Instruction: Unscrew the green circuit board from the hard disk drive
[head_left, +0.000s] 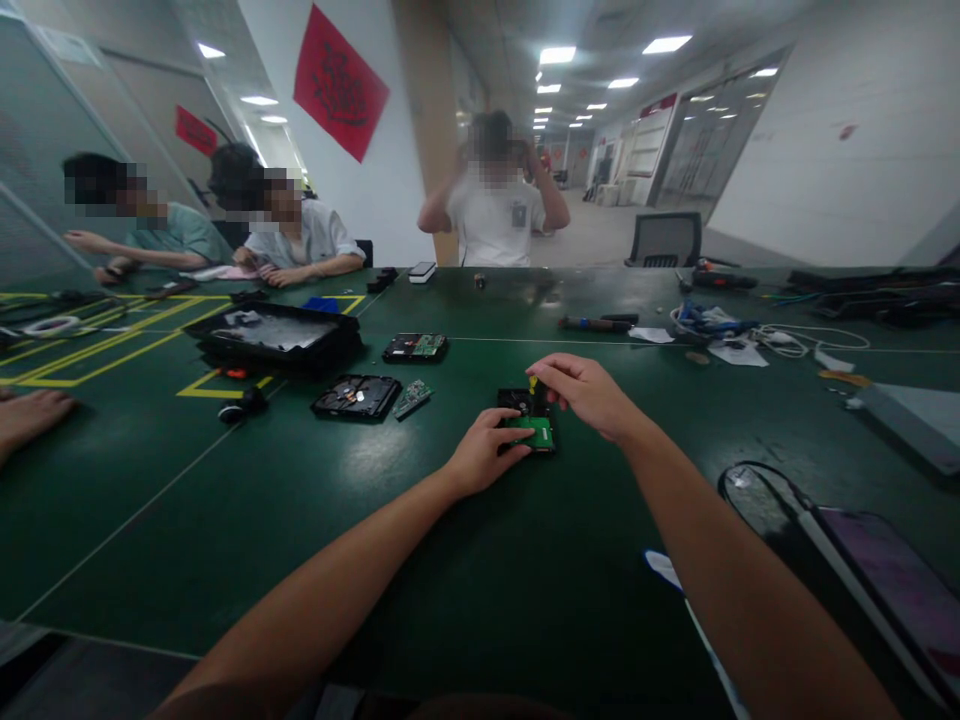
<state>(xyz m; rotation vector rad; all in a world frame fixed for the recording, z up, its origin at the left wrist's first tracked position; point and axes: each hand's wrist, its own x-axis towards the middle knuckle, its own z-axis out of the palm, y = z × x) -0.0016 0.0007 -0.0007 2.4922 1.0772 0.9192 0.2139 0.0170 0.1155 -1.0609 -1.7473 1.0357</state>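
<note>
A hard drive (514, 403) with a green circuit board (541, 433) lies flat on the dark green table. My left hand (487, 452) grips its near left part, the fingers over the board and the thumb along the near edge. Above the drive, my right hand (581, 393) is closed in a pinch on a small screwdriver with a yellow handle (533, 383). The tool points down at the drive; its tip is too small to make out. To the left are an opened hard drive (358, 397), a loose circuit board (413, 398) and another hard drive (415, 347).
A black tray (277, 335) stands at the left, with a person's hand (34, 415) nearer the edge. Cables (712, 322) and a pen-like tool (598, 323) lie to the right. A phone (892, 570) rests by my right forearm. Several people sit across the table.
</note>
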